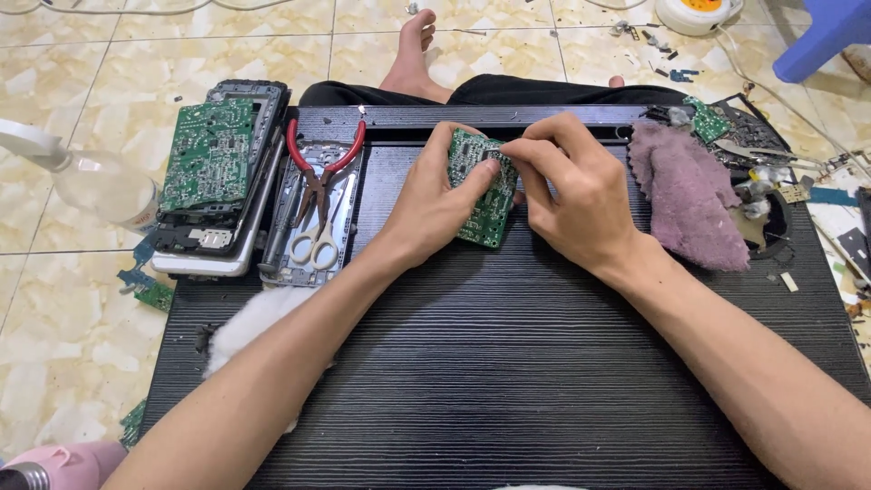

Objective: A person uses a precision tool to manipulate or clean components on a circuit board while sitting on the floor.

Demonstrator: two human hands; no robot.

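Head view, only cam: person is sitting at a low black tabletop (508, 363), both hands meeting near its far edge. Left hand (426, 204) is cupping a small green circuit board (484, 204) from the left, fingers curled behind it, thumb on its edge, holding it tilted above the tabletop, not resting flat. Right hand (572, 195) is pinching at the board's upper part w/ thumb + forefinger pressed together; what sits between the tips is too small to tell. Step in hand, as judged: working a component or connector on the board by fingertip. Next move is probably calling for a steady left grip + fine pull or press from the right, no twisting of the board. To the left: red-handled pliers (322, 168) and white-handled scissors (318, 245) are lying on a grey tray, a larger green board (209, 154) beside them. Right: a mauve cloth (689, 195), touching neither hand.
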